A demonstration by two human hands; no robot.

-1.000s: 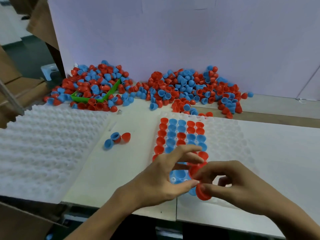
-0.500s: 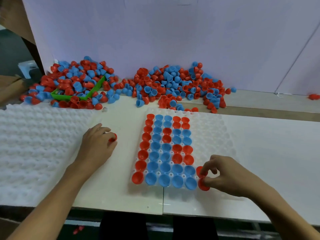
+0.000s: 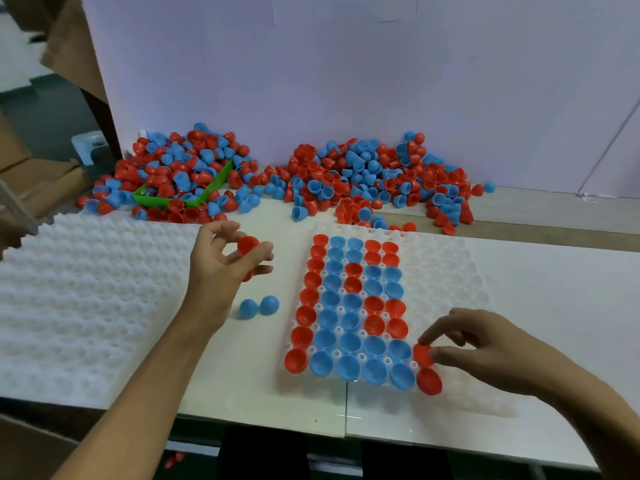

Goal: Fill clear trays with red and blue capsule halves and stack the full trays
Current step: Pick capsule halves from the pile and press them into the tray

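Half a second ago the left hand point(image 3: 225, 268) lay flat over the loose halves on the table point(image 3: 242, 375); it has since lifted and now pinches a red half point(image 3: 248, 244) between thumb and fingertips, with more red showing under its lower fingers. Two blue halves point(image 3: 258, 306) that it had covered now lie bare on the table just beside its wrist. The right hand point(image 3: 485, 348) has stayed at the tray's near right corner and still pinches a red half point(image 3: 423, 354) between thumb and forefinger, its other fingers loosely curled. Another red half point(image 3: 429, 382) sits in the tray's nearest row just below it.

The clear tray point(image 3: 446, 271) lies mid-table; its five left columns are filled with red and blue halves, dome down, the right part bare. To the left lies a stack of white empty trays point(image 3: 86, 299). Farther back, against the white wall point(image 3: 346, 81), loose red and blue halves lie in a heap point(image 3: 374, 178), and a second heap spills over a green box point(image 3: 207, 188). No writing can be read anywhere.
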